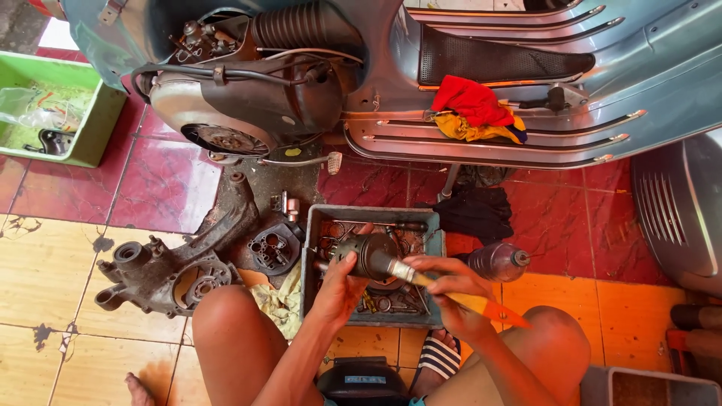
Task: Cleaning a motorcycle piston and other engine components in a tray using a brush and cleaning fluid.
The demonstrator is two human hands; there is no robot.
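My left hand [340, 284] grips a dark, greasy round engine part with a metal shaft [374, 257], holding it over a grey metal tray [310, 259] of tools and small parts. My right hand [451, 289] holds an orange-handled brush [481, 304] whose tip lies against the part's shaft. Both hands work between my bare knees, just above the tray.
A light-blue scooter [526, 90] with its engine exposed stands ahead, a red and yellow rag [472, 109] on its floorboard. A greasy engine casing [169, 271] lies left, a green tray [56, 105] far left, a plastic bottle [498, 261] and black cloth [477, 212] right.
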